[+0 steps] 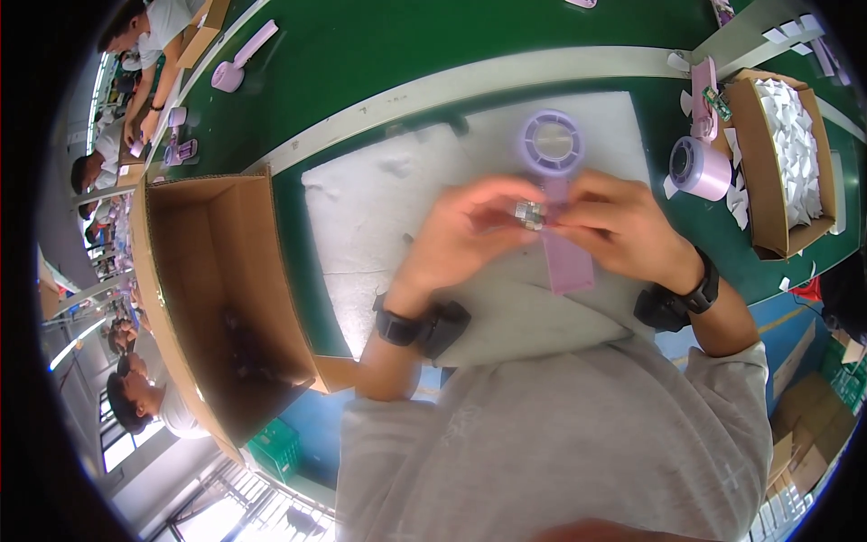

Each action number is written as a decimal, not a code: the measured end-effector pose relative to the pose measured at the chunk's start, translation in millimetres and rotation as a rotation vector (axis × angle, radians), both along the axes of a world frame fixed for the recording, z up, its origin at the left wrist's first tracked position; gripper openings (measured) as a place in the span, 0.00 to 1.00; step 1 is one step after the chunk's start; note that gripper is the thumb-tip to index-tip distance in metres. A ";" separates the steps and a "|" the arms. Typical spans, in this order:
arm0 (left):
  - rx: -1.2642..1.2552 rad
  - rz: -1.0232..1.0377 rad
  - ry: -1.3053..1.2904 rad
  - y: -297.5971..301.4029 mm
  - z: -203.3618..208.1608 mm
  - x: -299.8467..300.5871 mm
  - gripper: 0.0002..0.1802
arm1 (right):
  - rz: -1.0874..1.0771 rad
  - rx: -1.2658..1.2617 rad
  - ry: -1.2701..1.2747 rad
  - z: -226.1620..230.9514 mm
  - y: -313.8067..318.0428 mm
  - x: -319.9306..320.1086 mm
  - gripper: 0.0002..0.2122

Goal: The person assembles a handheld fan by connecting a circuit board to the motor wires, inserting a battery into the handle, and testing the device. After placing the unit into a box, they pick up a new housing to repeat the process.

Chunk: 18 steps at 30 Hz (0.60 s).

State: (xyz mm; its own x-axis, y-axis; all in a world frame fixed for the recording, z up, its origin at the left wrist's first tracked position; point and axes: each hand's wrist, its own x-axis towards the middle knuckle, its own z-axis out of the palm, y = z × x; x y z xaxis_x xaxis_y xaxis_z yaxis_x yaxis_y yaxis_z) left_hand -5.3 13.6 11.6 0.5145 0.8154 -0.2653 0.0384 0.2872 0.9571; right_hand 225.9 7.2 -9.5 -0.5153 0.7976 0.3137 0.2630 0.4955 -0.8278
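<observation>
Over the work surface, my left hand (471, 233) pinches a small green circuit board (529, 215) with metal parts on it. My right hand (623, 226) is closed right beside the board, thumb and fingers together. What its fingertips hold is hidden and slightly blurred. Beneath both hands lies a lilac hair-dryer-shaped housing (571, 264). Its round ring end (552, 143) points away from me, and its open handle runs toward me. Part of the handle is covered by my fingers. The housing rests on a white foam sheet (379, 194).
To the left stands a deep open cardboard box (217, 244). At right, a carton (768, 172) holds many white paper pieces, with another lilac housing (703, 170) beside it. A pale rail (433, 86) crosses behind the foam. Further lilac parts (230, 76) and other people are at the far left.
</observation>
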 end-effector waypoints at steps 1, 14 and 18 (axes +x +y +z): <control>-0.001 -0.001 0.001 -0.2 -0.5 0.1 0.15 | 0.002 0.006 0.003 0.0 0.4 -0.2 0.06; 0.522 -0.071 0.181 0.9 -7.0 -1.3 0.17 | 0.015 -0.066 0.064 -1.3 2.2 -0.5 0.07; 0.609 -0.039 0.208 -0.6 -5.9 2.5 0.19 | 0.016 -0.017 0.039 1.4 1.6 -0.5 0.06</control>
